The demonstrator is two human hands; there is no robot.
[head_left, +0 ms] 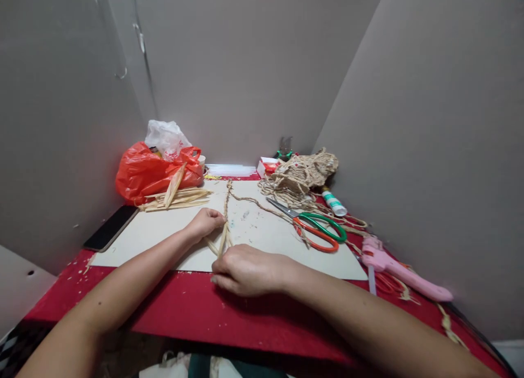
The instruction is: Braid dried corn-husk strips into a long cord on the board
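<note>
A narrow braid of dry straw-coloured strips [226, 203] runs from the far edge of a white board [262, 247] toward me. My left hand [208, 223] pinches the braid where the loose strips begin to fan out. Closer to me, my right hand [245, 269] is closed around the loose ends of one or more strips [222, 240], its fingertips curled at the board's near edge. A thin twisted cord [254, 201] leads from the braid's far end to the right. Scissors [315, 228] with green and orange handles lie to the right of both hands.
A pile of dry husk strips [180, 199] lies by a red plastic bag [143, 171] at back left, with a phone [111, 228] in front. Coiled cord [303, 176], a glue stick [333, 202] and a pink glue gun [403, 269] occupy the right. Grey panels [245, 83] enclose the table.
</note>
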